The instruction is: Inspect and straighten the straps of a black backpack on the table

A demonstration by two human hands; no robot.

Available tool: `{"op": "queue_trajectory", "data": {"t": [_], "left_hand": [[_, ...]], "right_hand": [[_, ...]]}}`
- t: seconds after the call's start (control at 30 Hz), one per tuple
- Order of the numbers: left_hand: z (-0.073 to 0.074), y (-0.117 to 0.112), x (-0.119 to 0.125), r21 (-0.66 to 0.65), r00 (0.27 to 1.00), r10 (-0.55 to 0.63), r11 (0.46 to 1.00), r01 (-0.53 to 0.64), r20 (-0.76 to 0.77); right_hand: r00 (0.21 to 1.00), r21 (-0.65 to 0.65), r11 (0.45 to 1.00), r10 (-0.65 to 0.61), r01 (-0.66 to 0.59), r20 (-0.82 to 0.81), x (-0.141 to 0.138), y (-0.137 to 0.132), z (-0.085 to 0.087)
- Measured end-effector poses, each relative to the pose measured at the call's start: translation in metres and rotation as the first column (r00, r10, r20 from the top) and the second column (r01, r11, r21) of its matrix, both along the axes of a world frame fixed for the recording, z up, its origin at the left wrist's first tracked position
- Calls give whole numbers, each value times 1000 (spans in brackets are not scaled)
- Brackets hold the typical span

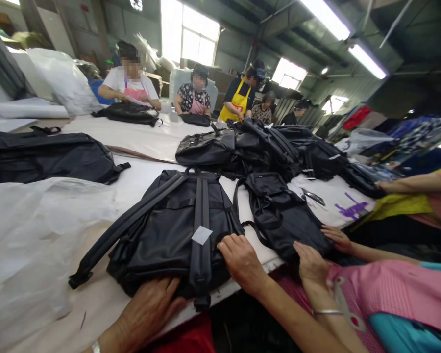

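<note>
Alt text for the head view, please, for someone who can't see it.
A person's left hand touches the lower edge of a black backpack on a pale table, the right hand its right side. Farther right, a co-worker's hands are at another black bag; beyond lie piled black bags.

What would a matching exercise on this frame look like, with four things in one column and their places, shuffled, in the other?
Things
1. Left hand
2. White paper square
3. Translucent plastic sheet
4. Right hand

Places
A. Spread on the table, left of the nearest black backpack
B. At that backpack's right side
C. At that backpack's bottom edge
D. On a shoulder strap

Pairs: 1-C, 2-D, 3-A, 4-B
</note>
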State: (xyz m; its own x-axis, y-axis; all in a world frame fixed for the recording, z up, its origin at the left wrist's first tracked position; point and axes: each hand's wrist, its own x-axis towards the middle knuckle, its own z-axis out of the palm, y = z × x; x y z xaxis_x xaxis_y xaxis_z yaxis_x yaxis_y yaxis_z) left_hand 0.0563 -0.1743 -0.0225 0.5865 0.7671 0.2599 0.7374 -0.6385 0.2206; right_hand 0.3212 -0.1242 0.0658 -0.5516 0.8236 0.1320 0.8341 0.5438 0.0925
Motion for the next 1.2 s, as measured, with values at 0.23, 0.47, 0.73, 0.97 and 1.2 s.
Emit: {"op": "queue_trajectory", "data": {"t": [0.23,0.47,0.73,0.97,1.2], "left_hand": [[-16,7,1,-8,996,-37,999,37,-84],[-25,5,-5,134,989,-27,990,47,-147],[5,-6,37,164,972,-137,972,170,-191],[-30,6,37,52,957,-242,966,253,-162],[-28,14,34,98,953,-233,962,255,-195]], "right_hand": [[992,197,979,75,-54,-100,24,9,-83],[893,145,961,-153,234,-424,39,-23,-60],[273,-543,774,-627,326,-729,44,-31,-92],[459,-384,778,-611,497,-645,37,-17,-83],[493,-345,680,-718,647,-491,35,-11,-95]]}}
